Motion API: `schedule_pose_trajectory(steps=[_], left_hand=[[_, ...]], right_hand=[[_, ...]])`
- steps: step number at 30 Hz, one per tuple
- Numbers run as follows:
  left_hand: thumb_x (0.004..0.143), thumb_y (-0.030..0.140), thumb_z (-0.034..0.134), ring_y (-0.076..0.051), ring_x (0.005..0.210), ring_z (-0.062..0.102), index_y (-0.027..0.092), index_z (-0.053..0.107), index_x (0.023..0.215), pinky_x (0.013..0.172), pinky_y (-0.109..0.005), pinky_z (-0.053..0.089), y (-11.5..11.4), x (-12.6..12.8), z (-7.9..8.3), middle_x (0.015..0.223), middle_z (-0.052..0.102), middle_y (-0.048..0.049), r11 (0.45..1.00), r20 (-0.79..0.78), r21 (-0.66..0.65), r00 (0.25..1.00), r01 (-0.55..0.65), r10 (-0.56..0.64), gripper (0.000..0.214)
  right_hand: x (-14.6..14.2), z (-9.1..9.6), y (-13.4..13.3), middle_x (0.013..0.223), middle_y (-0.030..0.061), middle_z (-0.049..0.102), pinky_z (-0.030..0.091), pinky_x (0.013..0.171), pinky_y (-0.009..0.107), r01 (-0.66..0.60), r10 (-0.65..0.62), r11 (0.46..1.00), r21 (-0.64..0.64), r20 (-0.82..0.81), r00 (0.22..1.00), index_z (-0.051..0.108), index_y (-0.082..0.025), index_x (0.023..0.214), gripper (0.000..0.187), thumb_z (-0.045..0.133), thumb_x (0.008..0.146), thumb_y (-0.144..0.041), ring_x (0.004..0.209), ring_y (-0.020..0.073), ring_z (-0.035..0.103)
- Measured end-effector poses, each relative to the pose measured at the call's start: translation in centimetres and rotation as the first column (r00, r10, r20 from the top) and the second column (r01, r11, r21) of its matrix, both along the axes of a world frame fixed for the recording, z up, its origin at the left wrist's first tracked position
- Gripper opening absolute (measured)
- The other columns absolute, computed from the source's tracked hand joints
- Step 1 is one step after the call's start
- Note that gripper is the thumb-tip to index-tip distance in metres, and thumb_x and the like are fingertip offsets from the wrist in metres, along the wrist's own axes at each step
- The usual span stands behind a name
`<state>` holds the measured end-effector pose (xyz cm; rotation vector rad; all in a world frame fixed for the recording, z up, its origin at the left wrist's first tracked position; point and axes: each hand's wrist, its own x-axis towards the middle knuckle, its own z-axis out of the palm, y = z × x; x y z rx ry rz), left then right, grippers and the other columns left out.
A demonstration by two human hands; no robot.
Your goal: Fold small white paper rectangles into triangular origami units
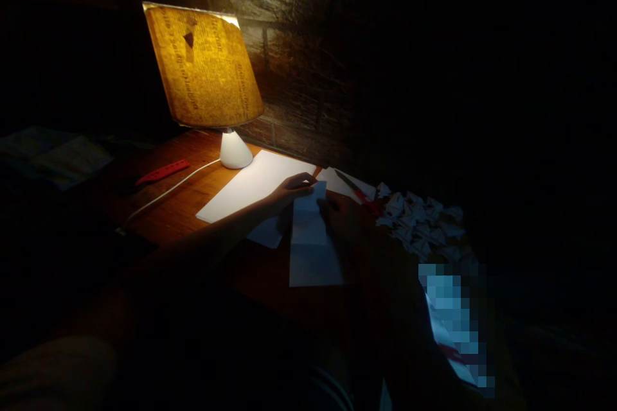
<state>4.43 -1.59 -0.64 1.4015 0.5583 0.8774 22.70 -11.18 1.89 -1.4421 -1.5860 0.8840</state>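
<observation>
Creased paper [308,231] | hands [341,213] gripping its upper part | lampshade [207,77]: printed lettering, too blurred to read

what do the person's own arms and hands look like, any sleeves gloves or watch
Both the left hand and the right hand are ungloved, with slim fingers. The slender left forearm is bare, with no sleeve, watch or band visible at the wrist. The right forearm is lost in deep shadow, so I can't tell whether a sleeve covers it; rings can't be made out either.

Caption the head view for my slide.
Left hand and right hand on a creased sheet, lit lamp behind, folded papers nearby.
</observation>
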Motion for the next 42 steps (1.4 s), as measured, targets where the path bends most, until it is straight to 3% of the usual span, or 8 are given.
schedule_pose_trajectory(steps=[4, 10, 17, 23, 31, 36, 42], left_hand=[[0.071, 0.050, 0.093, -0.016, 0.076, 0.070, 0.016, 0.067, 0.117, 0.071, -0.025, 0.051, 0.2, -0.1, -0.6, 0.092, 0.076, -0.0042, 0.985, 0.044, -0.091, 0.989, 0.145, -0.142, 0.063], [0.067, 0.037, 0.098, -0.021, 0.093, 0.075, 0.016, 0.065, 0.129, 0.080, -0.028, 0.057, 0.1, -0.2, -1.2, 0.109, 0.078, -0.0099, 0.965, 0.019, -0.070, 0.968, 0.253, -0.252, 0.073], [0.065, 0.034, 0.099, -0.015, 0.078, 0.070, 0.016, 0.059, 0.121, 0.072, -0.024, 0.055, -0.5, -0.2, -0.6, 0.091, 0.073, -0.0015, 0.970, -0.058, -0.061, 0.969, 0.235, -0.239, 0.071], [0.069, 0.034, 0.098, -0.011, 0.076, 0.067, 0.015, 0.058, 0.110, 0.071, -0.021, 0.053, -1.4, 0.0, 1.0, 0.086, 0.069, 0.0013, 0.966, -0.074, 0.003, 0.964, 0.257, -0.257, 0.060], [0.077, 0.052, 0.091, -0.011, 0.064, 0.061, 0.015, 0.066, 0.105, 0.059, -0.021, 0.046, -1.1, 0.1, 0.5, 0.074, 0.067, 0.0006, 0.988, -0.028, -0.062, 0.989, 0.141, -0.143, 0.053], [0.076, 0.050, 0.092, -0.013, 0.072, 0.066, 0.014, 0.066, 0.104, 0.065, -0.023, 0.048, -1.1, 0.3, 0.5, 0.085, 0.072, -0.0037, 0.990, 0.023, -0.013, 0.990, 0.141, -0.141, 0.052], [0.080, 0.058, 0.086, -0.012, 0.073, 0.063, 0.014, 0.065, 0.103, 0.068, -0.022, 0.046, -0.9, 0.3, 0.7, 0.080, 0.069, -0.0005, 0.997, -0.044, 0.080, 0.999, -0.001, 0.005, 0.054]], right_hand=[[-0.1, 0.0, -0.1, 0.076, 0.0036, 0.068, 0.046, 0.067, 0.031, -0.039, 0.039, 0.998, 0.044, 0.008, 0.999, 0.068, -0.021, 0.078, 0.032, 0.062, 0.094, -0.047, 0.079, 0.0226, 0.060], [-0.2, -1.1, 0.4, 0.072, 0.0039, 0.066, 0.045, 0.063, 0.030, -0.064, 0.065, 0.998, 0.016, -0.060, 0.996, 0.063, -0.020, 0.069, 0.032, 0.063, 0.090, -0.044, 0.073, 0.0205, 0.058], [-0.4, -1.4, 0.4, 0.071, 0.0057, 0.067, 0.048, 0.065, 0.034, 0.042, -0.055, 0.996, -0.073, -0.193, 0.980, 0.066, -0.022, 0.071, 0.035, 0.058, 0.095, -0.046, 0.073, 0.0234, 0.061], [-0.2, -1.5, 0.6, 0.071, 0.0016, 0.065, 0.046, 0.066, 0.031, -0.039, 0.038, 0.999, -0.007, -0.133, 0.990, 0.063, -0.022, 0.069, 0.026, 0.067, 0.085, -0.042, 0.071, 0.0191, 0.058], [0.0, -1.4, 0.6, 0.076, 0.0017, 0.065, 0.047, 0.066, 0.030, -0.071, 0.073, 0.997, 0.028, -0.096, 0.993, 0.061, -0.022, 0.075, 0.036, 0.065, 0.087, -0.055, 0.075, 0.0195, 0.058], [-0.2, -1.2, 0.4, 0.073, 0.0026, 0.064, 0.045, 0.064, 0.031, -0.019, 0.018, 1.000, -0.003, -0.056, 0.998, 0.063, -0.023, 0.076, 0.037, 0.062, 0.091, -0.056, 0.074, 0.0211, 0.059], [-0.2, -1.2, 0.3, 0.088, 0.0057, 0.074, 0.053, 0.078, 0.036, -0.096, 0.105, 0.993, 0.064, -0.154, 0.982, 0.073, -0.021, 0.090, 0.027, 0.071, 0.083, -0.048, 0.086, 0.0241, 0.067]])
